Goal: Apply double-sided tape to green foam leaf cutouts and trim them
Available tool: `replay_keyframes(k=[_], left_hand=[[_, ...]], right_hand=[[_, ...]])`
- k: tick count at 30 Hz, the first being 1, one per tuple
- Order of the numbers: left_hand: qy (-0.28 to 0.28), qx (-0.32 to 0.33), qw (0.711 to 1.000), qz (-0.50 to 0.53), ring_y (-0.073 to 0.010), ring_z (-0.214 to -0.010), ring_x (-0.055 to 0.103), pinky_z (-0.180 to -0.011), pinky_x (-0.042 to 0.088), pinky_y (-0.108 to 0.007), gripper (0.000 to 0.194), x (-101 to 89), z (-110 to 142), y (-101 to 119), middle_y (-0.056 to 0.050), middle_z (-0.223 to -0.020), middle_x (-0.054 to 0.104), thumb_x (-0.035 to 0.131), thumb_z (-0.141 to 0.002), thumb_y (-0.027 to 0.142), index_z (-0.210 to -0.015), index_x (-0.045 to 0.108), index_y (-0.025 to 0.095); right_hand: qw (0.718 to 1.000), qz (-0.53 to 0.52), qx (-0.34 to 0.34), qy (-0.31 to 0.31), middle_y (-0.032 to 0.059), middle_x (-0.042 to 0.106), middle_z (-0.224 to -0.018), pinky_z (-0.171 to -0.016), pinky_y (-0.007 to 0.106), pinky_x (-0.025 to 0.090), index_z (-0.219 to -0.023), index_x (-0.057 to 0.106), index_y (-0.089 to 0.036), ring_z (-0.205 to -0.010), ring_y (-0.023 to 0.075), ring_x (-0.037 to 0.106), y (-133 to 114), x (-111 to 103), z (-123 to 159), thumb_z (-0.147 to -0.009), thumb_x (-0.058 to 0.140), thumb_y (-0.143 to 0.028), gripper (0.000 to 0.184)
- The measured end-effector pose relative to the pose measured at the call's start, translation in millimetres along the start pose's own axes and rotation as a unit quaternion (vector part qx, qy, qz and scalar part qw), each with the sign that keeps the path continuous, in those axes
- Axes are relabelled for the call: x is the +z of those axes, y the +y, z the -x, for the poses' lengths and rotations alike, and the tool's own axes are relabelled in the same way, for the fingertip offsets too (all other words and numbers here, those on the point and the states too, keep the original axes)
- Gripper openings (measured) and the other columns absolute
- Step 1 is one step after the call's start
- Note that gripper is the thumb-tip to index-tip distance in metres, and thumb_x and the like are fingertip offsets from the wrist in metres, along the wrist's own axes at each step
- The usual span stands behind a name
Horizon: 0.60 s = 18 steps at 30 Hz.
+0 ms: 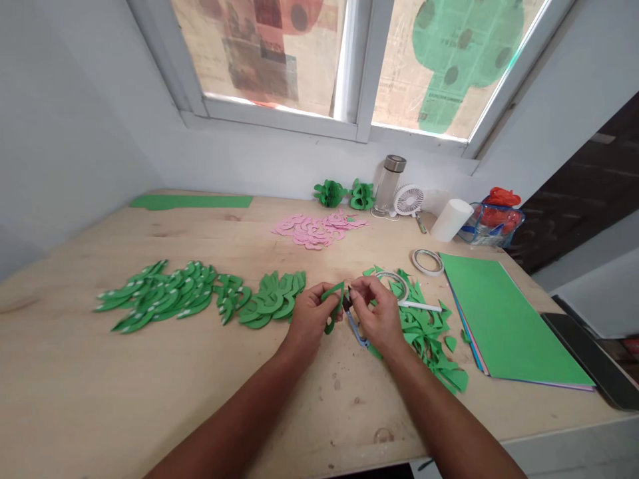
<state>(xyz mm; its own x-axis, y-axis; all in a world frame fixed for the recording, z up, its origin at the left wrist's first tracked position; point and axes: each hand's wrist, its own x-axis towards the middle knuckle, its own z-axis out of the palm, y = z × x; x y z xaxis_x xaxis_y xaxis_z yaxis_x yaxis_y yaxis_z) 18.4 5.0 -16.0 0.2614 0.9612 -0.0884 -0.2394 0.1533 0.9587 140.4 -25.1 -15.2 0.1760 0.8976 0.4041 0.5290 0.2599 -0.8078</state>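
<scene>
My left hand [310,316] is closed on a curved green cut-out piece [331,319], pinched between thumb and fingers. Close beside it, my right hand [377,313] has its fingertips pinched together near a small dark thing that I cannot make out. Between and below the hands shows a blue-handled tool [355,329], perhaps scissors, partly hidden by the right hand. Left of my hands lies a pile of plain green cut-outs [272,299]. Farther left are green cut-outs with white patches [174,293]. Green scraps [429,332] lie under and beyond my right forearm.
A tape roll [428,262] and a white pen [421,306] lie to the right. Green sheets [509,319] are stacked beside a dark tablet-like slab [589,359]. Pink cut-outs [314,231], a bottle [389,186] and a small fan [409,199] are farther back.
</scene>
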Motion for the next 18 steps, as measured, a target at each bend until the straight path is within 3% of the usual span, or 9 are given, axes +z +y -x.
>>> replay_keyframes(k=[10, 18], left_hand=[[0.004, 0.004, 1.000, -0.001, -0.0076, -0.042, 0.042, -0.042, 0.031, -0.020, 0.017, 0.6, -0.3, 1.6, 0.003, -0.046, 0.051, 0.064, -0.066, 0.030, -0.063, 0.057, 0.015], [0.002, -0.014, 1.000, -0.001, -0.0080, -0.041, 0.041, -0.040, 0.027, -0.019, 0.020, -0.5, -0.6, -0.8, 0.003, -0.044, 0.049, 0.064, -0.065, 0.033, -0.064, 0.057, 0.015]], right_hand=[[1.000, -0.021, -0.002, 0.007, 0.0018, 0.062, -0.076, -0.060, 0.024, 0.044, -0.092, 0.055, -0.019, -0.064, 0.0131, 0.055, 0.2, 0.3, 0.6, -0.078, 0.051, -0.022, 0.015], [1.000, -0.011, 0.016, -0.022, 0.0003, 0.060, -0.072, -0.056, 0.023, 0.041, -0.089, 0.056, -0.018, -0.061, 0.0119, 0.053, 1.9, 2.2, 0.9, -0.079, 0.049, -0.023, 0.013]])
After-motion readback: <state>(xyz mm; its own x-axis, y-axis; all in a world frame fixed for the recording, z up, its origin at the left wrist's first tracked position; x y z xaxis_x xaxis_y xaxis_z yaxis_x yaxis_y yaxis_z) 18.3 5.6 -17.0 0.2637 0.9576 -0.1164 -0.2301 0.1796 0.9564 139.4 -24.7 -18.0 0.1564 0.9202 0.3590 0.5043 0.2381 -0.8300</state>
